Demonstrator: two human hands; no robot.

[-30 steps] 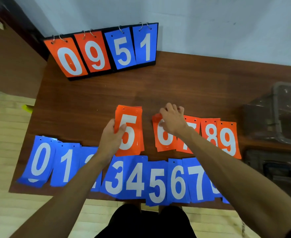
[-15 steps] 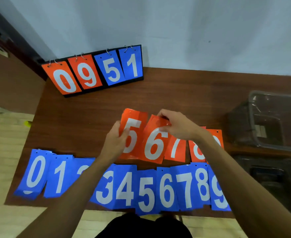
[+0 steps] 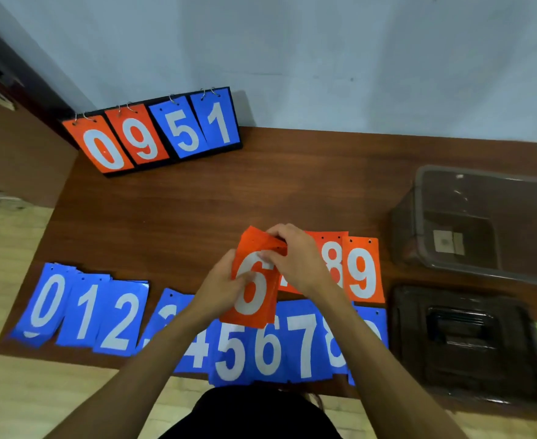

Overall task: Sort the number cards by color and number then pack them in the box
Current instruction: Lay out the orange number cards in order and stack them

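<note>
A stack of orange number cards (image 3: 254, 280) with a white 6 on top is held above the table. My left hand (image 3: 219, 285) grips its left edge and my right hand (image 3: 295, 261) pinches its top right corner. Orange 8 (image 3: 332, 264) and orange 9 (image 3: 362, 270) lie flat to the right; an orange 7 is mostly hidden under my right hand. A row of blue number cards (image 3: 83, 312), 0 to 9, runs along the near table edge, partly covered by my arms. The clear plastic box (image 3: 482, 223) stands open at the right.
A black flip scoreboard (image 3: 156, 134) showing 0 9 5 1 stands at the back left of the brown table (image 3: 261, 191). The box's dark lid (image 3: 463, 340) lies at the near right. A pale wall rises behind the table.
The orange 6 has been slid left onto the orange 5, so one stack is now in both hands. The camera view has shifted, with the table lower in frame.
</note>
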